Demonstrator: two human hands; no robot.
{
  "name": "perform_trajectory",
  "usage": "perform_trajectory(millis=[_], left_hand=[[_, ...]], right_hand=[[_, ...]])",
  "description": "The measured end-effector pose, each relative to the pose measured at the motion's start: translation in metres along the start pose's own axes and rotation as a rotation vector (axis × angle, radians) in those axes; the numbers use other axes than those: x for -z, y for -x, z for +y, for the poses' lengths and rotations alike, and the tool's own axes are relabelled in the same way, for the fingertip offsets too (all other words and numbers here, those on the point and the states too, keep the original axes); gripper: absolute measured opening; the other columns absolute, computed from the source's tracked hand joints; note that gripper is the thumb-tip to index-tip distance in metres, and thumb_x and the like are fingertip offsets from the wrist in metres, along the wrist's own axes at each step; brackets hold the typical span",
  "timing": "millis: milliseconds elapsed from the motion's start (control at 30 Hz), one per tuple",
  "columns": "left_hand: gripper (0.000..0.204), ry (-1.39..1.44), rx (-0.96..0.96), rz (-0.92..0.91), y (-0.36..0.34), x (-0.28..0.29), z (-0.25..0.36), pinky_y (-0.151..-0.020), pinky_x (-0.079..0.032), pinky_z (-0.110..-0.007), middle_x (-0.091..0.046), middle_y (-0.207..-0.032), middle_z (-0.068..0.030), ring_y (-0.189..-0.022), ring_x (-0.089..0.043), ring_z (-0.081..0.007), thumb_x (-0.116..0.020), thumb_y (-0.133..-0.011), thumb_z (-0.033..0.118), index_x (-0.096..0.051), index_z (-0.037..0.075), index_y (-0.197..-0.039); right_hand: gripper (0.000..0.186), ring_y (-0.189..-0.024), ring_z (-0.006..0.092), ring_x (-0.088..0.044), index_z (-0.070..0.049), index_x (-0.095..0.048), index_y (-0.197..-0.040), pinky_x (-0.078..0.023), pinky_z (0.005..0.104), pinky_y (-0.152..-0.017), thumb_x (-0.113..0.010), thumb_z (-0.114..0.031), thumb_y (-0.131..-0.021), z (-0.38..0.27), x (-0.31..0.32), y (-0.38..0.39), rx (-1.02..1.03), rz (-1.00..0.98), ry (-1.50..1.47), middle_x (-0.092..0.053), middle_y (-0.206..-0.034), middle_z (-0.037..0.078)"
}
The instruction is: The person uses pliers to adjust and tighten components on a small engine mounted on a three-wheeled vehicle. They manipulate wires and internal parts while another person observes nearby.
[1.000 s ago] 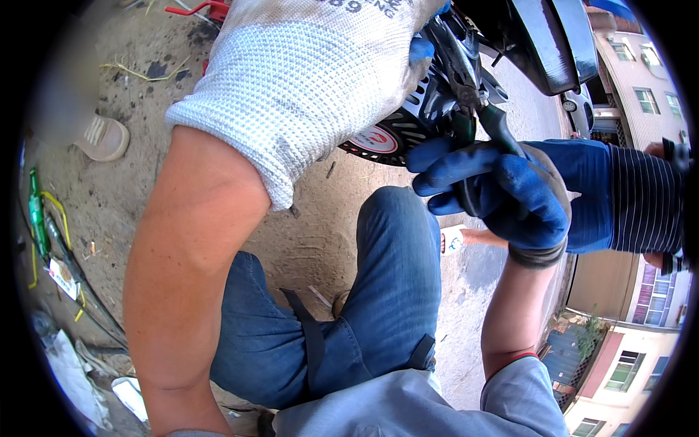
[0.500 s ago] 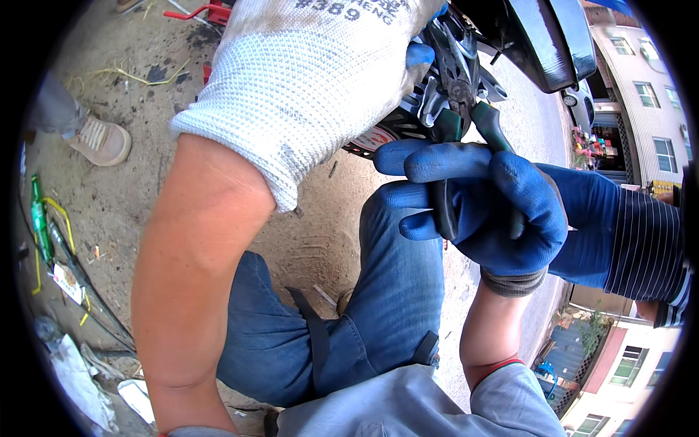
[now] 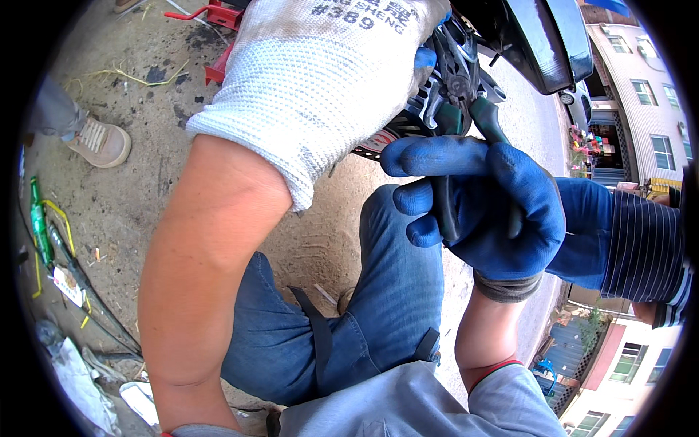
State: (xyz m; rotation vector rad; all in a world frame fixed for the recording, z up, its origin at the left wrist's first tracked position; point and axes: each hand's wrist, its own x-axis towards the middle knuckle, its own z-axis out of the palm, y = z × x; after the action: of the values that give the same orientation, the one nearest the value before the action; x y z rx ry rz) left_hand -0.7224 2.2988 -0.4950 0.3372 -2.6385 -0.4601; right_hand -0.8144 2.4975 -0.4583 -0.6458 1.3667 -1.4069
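My right hand [image 3: 502,204], in a blue-coated glove, is wrapped around the dark handles of a pair of pliers [image 3: 460,86]. The handles stand apart in the palm, and the jaws point up among metal parts of a dark vehicle, seemingly a motorcycle [image 3: 546,44]. My left hand [image 3: 320,69], in a white knit glove with blue fingertips, reaches to the same parts beside the pliers' head. Its blue thumb tip shows next to the jaws; the other fingers are hidden behind the back of the glove. A disc-shaped part [image 3: 375,142] shows beneath my left hand.
A red metal object [image 3: 218,14] lies at the upper left. Another person's shoe [image 3: 102,142] is at the left, and a person in jeans [image 3: 590,226] is close on the right. A green bottle [image 3: 40,218], hoses [image 3: 95,298] and rags [image 3: 80,379] lie on the ground.
My left hand and forearm have shifted slightly right and down. My right fingers have curled a little more around the pliers' handles, and the handles look slightly closer together.
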Motion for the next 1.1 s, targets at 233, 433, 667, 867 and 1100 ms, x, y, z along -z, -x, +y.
perform_trajectory(millis=[233, 433, 667, 867, 1100], left_hand=[[0.056, -0.003, -0.04, 0.028, 0.0, -0.001, -0.005, -0.083, -0.051, -0.046, -0.074, -0.093, -0.0064, -0.085, -0.072, -0.0232, -0.059, -0.097, 0.033, -0.05, 0.014, -0.149], [0.057, -0.034, -0.073, 0.078, -0.002, -0.007, -0.009, -0.081, -0.052, -0.046, -0.074, -0.092, -0.0071, -0.084, -0.072, -0.0242, -0.06, -0.096, 0.033, -0.05, 0.014, -0.149], [0.058, -0.06, -0.11, 0.113, -0.002, -0.012, -0.014, -0.079, -0.053, -0.045, -0.074, -0.09, -0.0079, -0.082, -0.072, -0.0254, -0.061, -0.095, 0.033, -0.05, 0.015, -0.149], [0.06, -0.085, -0.147, 0.149, -0.001, -0.016, -0.02, -0.077, -0.054, -0.045, -0.074, -0.089, -0.0086, -0.081, -0.072, -0.0264, -0.062, -0.094, 0.033, -0.05, 0.015, -0.15], [0.061, -0.084, -0.122, 0.107, -0.007, -0.011, -0.024, -0.071, -0.056, -0.045, -0.073, -0.084, -0.0116, -0.076, -0.072, -0.0298, -0.063, -0.092, 0.033, -0.05, 0.017, -0.15]], right_hand=[[0.073, -0.121, 0.0436, -0.063, 0.026, -0.039, -0.138, -0.064, 0.0462, -0.085, -0.03, -0.039, -0.107, 0.009, -0.007, 0.0, 0.057, 0.018, -0.134, -0.05, -0.138, 0.042], [0.068, -0.115, 0.0438, -0.066, 0.026, -0.04, -0.136, -0.063, 0.0462, -0.085, -0.029, -0.034, -0.107, 0.015, -0.022, -0.006, 0.149, 0.047, -0.279, -0.052, -0.135, 0.043], [0.065, -0.099, 0.0365, -0.073, 0.024, -0.048, -0.132, -0.062, 0.0435, -0.075, -0.033, -0.034, -0.106, 0.016, -0.056, -0.009, 0.133, 0.298, -0.373, -0.064, -0.121, 0.038], [0.066, -0.098, 0.033, -0.073, 0.022, -0.052, -0.131, -0.062, 0.0434, -0.077, -0.035, -0.036, -0.106, 0.015, -0.066, -0.015, 0.105, 0.351, -0.34, -0.068, -0.118, 0.031], [0.066, -0.102, 0.0312, -0.072, 0.019, -0.056, -0.129, -0.064, 0.048, -0.078, -0.036, -0.04, -0.106, 0.019, -0.08, -0.025, 0.125, 0.392, -0.332, -0.068, -0.118, 0.029]])
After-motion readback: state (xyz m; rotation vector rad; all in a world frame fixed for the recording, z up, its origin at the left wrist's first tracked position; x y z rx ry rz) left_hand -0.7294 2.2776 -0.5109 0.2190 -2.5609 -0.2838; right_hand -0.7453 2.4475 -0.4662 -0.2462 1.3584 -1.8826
